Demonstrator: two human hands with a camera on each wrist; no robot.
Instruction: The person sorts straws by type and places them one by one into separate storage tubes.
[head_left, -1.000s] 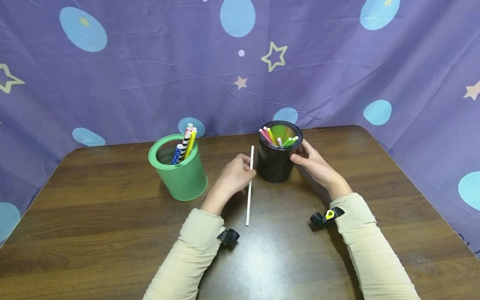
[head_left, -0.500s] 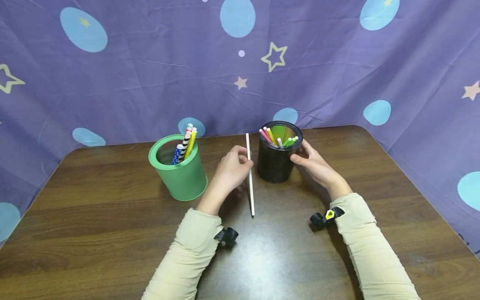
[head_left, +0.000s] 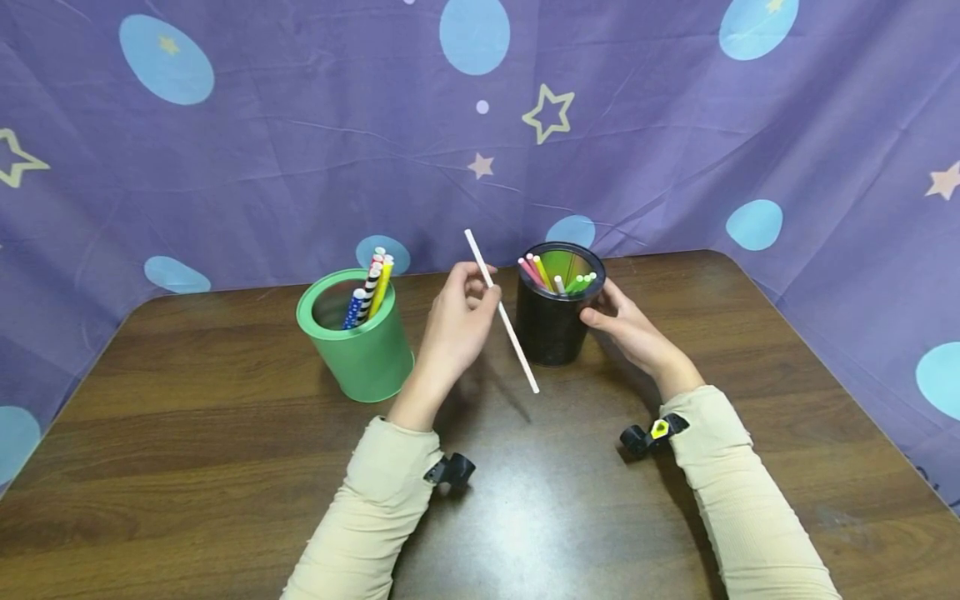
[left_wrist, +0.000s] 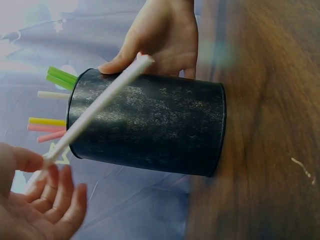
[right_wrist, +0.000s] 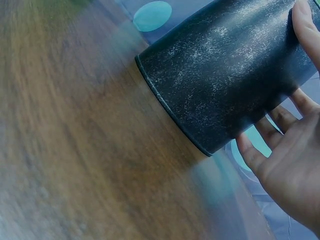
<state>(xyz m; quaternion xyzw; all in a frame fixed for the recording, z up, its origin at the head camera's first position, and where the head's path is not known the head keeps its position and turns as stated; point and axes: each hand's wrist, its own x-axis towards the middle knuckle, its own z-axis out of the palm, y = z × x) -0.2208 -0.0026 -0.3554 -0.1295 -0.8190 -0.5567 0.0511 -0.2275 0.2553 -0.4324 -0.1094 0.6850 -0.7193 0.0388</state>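
Note:
My left hand (head_left: 456, 327) pinches a white straw (head_left: 515, 340) between thumb and fingers, raised off the table and slanted. In the left wrist view the straw (left_wrist: 107, 95) crosses in front of the black can (left_wrist: 150, 125). Around the right side of that upright black can (head_left: 551, 329), my right hand (head_left: 633, 337) grips with thumb and fingers. Pink, yellow, white and green straws stick up inside it. In the right wrist view the can's wall (right_wrist: 210, 75) lies between the thumb and the fingers (right_wrist: 250, 152).
A green can (head_left: 367, 362) stands to the left of my left hand, with several patterned and yellow straws (head_left: 381, 287) leaning in it. Both cans are on a brown wooden table (head_left: 187, 467). A purple cloth (head_left: 300, 150) with stars hangs behind.
My left hand has lifted and moved away from me with the white straw, which has tilted so its far end points up and left. The right hand and both cans have stayed put.

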